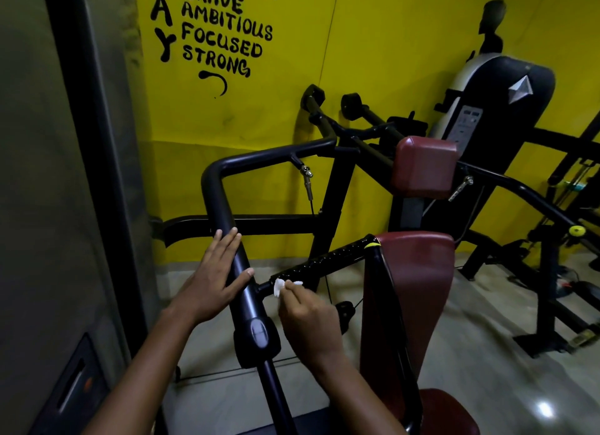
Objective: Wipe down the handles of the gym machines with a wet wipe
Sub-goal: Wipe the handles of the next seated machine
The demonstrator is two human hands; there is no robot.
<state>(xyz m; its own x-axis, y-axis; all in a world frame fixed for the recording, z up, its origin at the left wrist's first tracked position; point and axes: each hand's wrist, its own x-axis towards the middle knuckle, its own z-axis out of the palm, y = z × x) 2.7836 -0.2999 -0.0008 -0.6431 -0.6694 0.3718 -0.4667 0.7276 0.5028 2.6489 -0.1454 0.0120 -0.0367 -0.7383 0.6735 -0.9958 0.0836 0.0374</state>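
A black gym machine arm (224, 207) runs from the upper middle down towards me. My left hand (216, 277) rests flat on it with straight fingers, thumb against the tube. A ribbed black handle (324, 260) sticks out from the arm towards the maroon back pad (418, 291). My right hand (308, 317) pinches a small white wet wipe (280, 286) and holds it against the near end of that handle, close to where it joins the arm.
A grey door panel (48, 207) stands close on the left. A maroon headrest pad (422, 166) and more black machine frames (535, 239) fill the right. The yellow wall (389, 44) carries black lettering. Pale floor tiles (487, 353) show below.
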